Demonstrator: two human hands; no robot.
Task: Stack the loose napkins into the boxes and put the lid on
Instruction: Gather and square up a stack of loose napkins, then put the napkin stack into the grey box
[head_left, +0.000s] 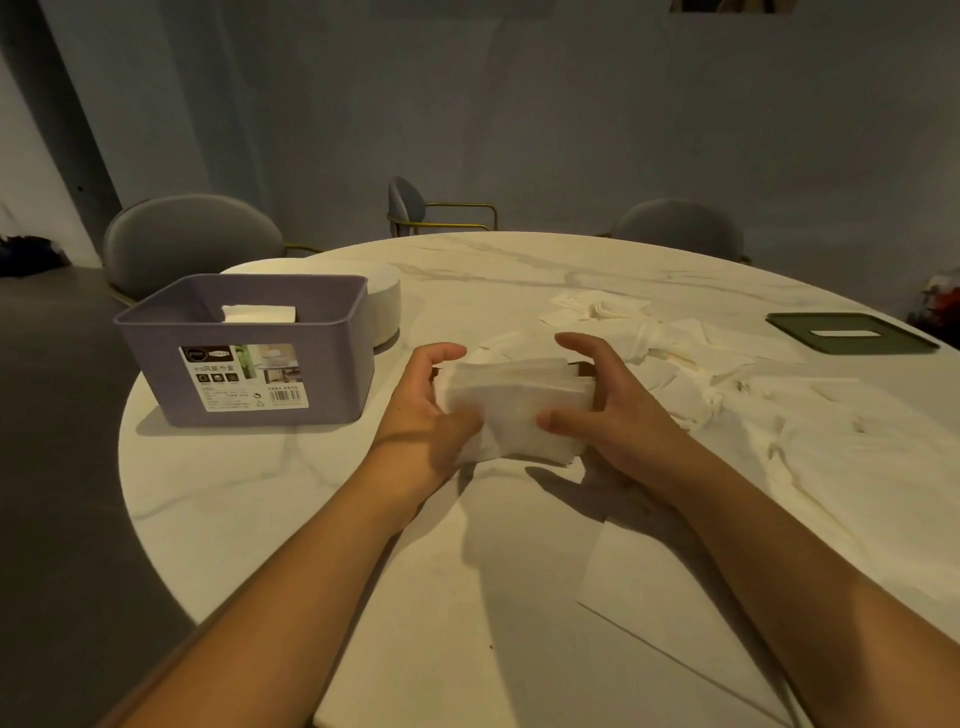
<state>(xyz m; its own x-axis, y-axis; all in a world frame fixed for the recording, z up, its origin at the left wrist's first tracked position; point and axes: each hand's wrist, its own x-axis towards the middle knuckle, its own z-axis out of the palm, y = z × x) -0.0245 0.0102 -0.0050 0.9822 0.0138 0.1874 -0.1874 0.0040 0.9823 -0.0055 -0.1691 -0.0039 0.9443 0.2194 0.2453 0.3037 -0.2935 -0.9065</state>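
A thick stack of white napkins (511, 402) is held just above the marble table (291, 499) between both hands. My left hand (423, 410) grips its left end, and my right hand (605, 410) grips its right end, thumb on the front face. A purple box (249, 358) with a printed label stands open at the left, with some napkins (258, 313) inside. More loose napkins (691, 358) lie scattered to the right. A dark green lid (852, 332) with a slot lies flat at the far right.
A round white container (382, 306) sits behind the purple box. A sheet of white paper (675, 613) lies near the front edge. Grey chairs (192, 244) stand around the far side of the table. The floor drops off at the left.
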